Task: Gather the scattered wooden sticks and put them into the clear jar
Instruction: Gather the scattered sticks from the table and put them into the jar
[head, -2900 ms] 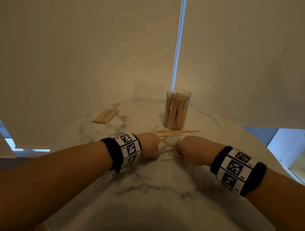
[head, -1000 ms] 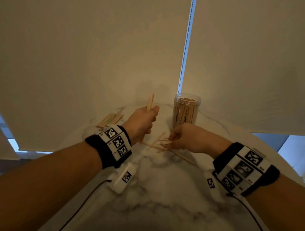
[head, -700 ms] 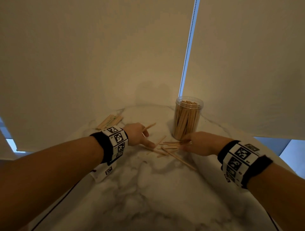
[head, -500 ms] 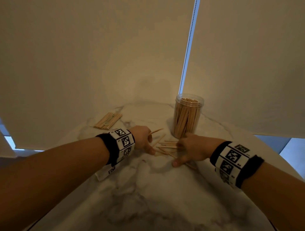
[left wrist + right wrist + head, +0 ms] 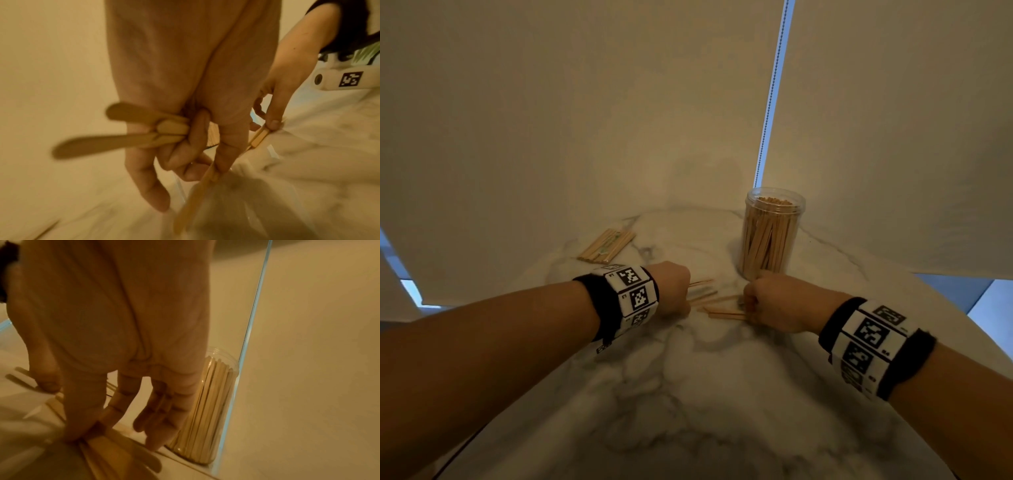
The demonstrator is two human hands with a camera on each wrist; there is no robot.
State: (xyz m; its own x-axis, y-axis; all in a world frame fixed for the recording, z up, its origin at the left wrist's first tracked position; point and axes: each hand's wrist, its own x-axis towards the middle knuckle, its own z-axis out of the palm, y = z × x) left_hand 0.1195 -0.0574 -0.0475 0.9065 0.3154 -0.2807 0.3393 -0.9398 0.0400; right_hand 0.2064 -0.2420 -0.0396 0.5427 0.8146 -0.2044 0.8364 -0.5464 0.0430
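The left hand (image 5: 185, 129) has its fingers curled round a small bundle of flat sticks (image 5: 127, 129), their rounded ends fanning out of the fist, and its thumb presses another stick against the surface (image 5: 705, 394). The right hand (image 5: 774, 301) works just in front of the clear jar (image 5: 774, 233); in the right wrist view its forefinger and thumb bear down on loose sticks (image 5: 115, 449) lying flat while the other fingers hang slack, so its grip looks like a light pinch and press, not a full clasp.

To do this step well, I judge it best to sweep the remaining loose sticks in front of the jar into line, all pointing one way, before lifting them. A fanned bundle would likely catch on the jar's mouth. Sliding a flat stick toward the surface's edge, or tipping one end up with a fingertip, should make it easier to get under.

The sticks are pale, thin, flat wood with rounded tips. The jar stands upright, lidless, and is already packed nearly full of them standing on end. A separate neat bundle (image 5: 606, 245) lies well to the left of the jar.
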